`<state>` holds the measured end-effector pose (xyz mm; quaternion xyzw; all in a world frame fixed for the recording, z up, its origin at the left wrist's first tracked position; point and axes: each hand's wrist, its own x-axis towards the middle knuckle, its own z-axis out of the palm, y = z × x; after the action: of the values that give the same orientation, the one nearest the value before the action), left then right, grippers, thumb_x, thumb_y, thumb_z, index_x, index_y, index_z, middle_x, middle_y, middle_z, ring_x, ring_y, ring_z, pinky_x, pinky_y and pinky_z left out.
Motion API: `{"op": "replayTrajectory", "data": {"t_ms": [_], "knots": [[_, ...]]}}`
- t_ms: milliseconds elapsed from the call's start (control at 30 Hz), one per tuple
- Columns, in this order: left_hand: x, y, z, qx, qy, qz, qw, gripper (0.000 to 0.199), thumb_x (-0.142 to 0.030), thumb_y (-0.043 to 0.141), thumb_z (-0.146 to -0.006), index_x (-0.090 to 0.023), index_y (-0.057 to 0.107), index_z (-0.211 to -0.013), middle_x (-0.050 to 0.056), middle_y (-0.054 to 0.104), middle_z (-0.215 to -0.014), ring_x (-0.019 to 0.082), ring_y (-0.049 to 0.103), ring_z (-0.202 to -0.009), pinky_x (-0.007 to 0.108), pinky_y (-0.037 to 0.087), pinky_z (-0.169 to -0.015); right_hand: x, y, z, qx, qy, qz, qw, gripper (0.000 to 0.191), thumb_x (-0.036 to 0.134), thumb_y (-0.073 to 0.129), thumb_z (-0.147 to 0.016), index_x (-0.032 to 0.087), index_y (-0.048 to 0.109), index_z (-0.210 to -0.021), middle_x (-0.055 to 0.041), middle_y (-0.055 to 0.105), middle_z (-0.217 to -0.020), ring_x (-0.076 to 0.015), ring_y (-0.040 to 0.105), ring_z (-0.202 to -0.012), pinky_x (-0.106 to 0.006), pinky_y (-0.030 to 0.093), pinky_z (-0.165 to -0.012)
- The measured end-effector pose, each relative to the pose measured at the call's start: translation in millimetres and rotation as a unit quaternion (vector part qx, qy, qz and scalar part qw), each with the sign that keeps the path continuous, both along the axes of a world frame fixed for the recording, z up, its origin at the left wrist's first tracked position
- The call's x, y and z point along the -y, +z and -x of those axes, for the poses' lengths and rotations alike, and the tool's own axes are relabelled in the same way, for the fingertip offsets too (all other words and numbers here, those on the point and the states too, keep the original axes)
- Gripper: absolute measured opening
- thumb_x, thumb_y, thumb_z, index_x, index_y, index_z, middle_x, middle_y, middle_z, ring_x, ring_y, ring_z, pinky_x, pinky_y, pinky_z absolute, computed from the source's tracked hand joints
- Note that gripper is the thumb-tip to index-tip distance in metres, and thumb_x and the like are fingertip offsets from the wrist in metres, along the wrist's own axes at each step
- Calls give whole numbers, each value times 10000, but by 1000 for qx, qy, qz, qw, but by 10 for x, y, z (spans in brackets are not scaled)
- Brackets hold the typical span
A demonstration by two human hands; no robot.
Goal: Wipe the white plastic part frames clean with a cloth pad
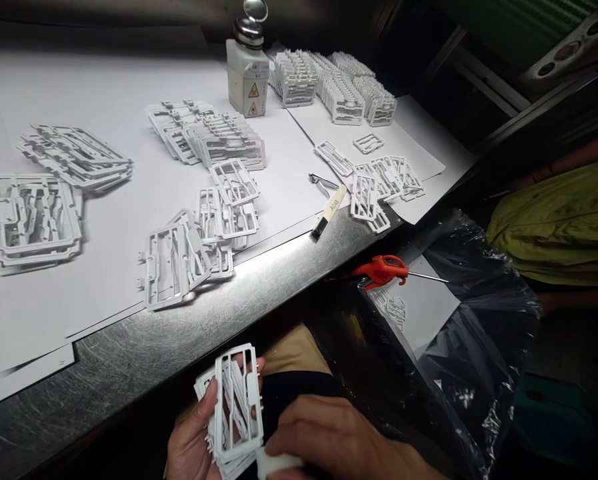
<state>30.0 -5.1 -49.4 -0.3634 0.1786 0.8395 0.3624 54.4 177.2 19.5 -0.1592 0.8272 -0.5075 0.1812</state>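
My left hand (pixel 195 430) is wrapped round a small stack of white plastic frames (pixel 219 407), held in front of the table edge. The top frame faces me, showing its long slots. My right hand (pixel 336 437) pinches a white block-like piece (pixel 277 461), perhaps a wiping pad, against the stack's lower right corner. Part of that piece is hidden by my fingers, so its kind is unclear. Closest to my hands on the table lies a loose pile of similar white frames (pixel 171 263).
More frame piles (pixel 39 213) lie at left, with dense rows (pixel 339 90) behind. A dispenser bottle (pixel 247 80), nippers (pixel 323 180) and a handle marked A048 (pixel 330 210) rest on the table. At right are a red air gun (pixel 385 270), a plastic-lined bin (pixel 479 360) and another person's sleeve (pixel 559 223).
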Motion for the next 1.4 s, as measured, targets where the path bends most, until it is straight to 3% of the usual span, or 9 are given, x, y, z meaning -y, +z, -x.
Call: {"op": "replayTrajectory", "data": {"t_ms": [233, 400, 500, 633, 900, 1133, 1300, 1400], "knots": [[7, 14, -16, -20, -26, 68, 997, 308, -166, 541, -758, -143, 617, -1055, 156, 620, -1094, 288, 584, -986, 396, 520, -799, -46, 78, 86, -7, -133, 16, 991, 168, 134, 619, -795, 127, 605, -962, -54, 600, -849, -133, 573, -767, -222, 471, -691], [54, -29, -61, 25, -30, 43, 998, 277, -153, 537, -765, -154, 632, -1025, 102, 671, -1013, 236, 611, -936, 341, 521, -811, -26, 19, 209, -56, -104, 52, 992, 195, 106, 582, -808, 79, 584, -1000, -97, 603, -908, -150, 572, -837, -244, 475, -755], [62, -45, -74, 31, -30, 50, 998, 242, -110, 569, -735, -170, 663, -951, 70, 706, -896, 197, 644, -816, 304, 540, -754, -18, -72, 309, -79, -92, 24, 992, 210, 133, 555, -831, 69, 587, -1028, -105, 591, -905, -161, 563, -822, -266, 474, -740], [32, 26, -33, 33, -66, 81, 994, 192, -144, 618, -712, -159, 675, -895, 88, 711, -822, 210, 650, -745, 313, 553, -672, -29, -174, 469, -112, -125, -8, 986, 184, 148, 538, -834, 81, 604, -991, -91, 586, -890, -158, 553, -779, -265, 468, -688], [-28, 146, 13, 42, -71, 120, 989, 196, -165, 667, -670, -147, 678, -865, 91, 702, -738, 249, 648, -676, 346, 564, -604, -160, -48, 331, -61, -43, -13, 997, 178, 174, 557, -843, 112, 585, -1007, -64, 585, -873, -140, 548, -783, -242, 455, -709], [-36, 118, -5, 35, -75, 115, 990, 179, -167, 646, -686, -205, 679, -857, 55, 710, -805, 218, 649, -715, 312, 559, -621, -121, -97, 446, -79, -135, -26, 987, 162, 160, 539, -845, 128, 598, -993, -62, 596, -883, -147, 549, -770, -260, 457, -710], [-62, 147, 17, 53, -70, 130, 988, 197, -184, 670, -672, -208, 673, -868, 39, 704, -761, 212, 645, -698, 301, 556, -636, -125, -95, 373, -69, -25, -41, 996, 182, 188, 530, -856, 119, 580, -1016, -65, 585, -904, -150, 552, -816, -253, 453, -749], [-68, 143, 21, 56, -79, 128, 987, 216, -189, 676, -670, -187, 666, -886, 55, 700, -766, 228, 646, -715, 311, 556, -647, -162, -73, 329, -37, -25, -15, 999, 190, 181, 563, -833, 120, 583, -1011, -52, 581, -886, -134, 554, -780, -229, 452, -710]]}}
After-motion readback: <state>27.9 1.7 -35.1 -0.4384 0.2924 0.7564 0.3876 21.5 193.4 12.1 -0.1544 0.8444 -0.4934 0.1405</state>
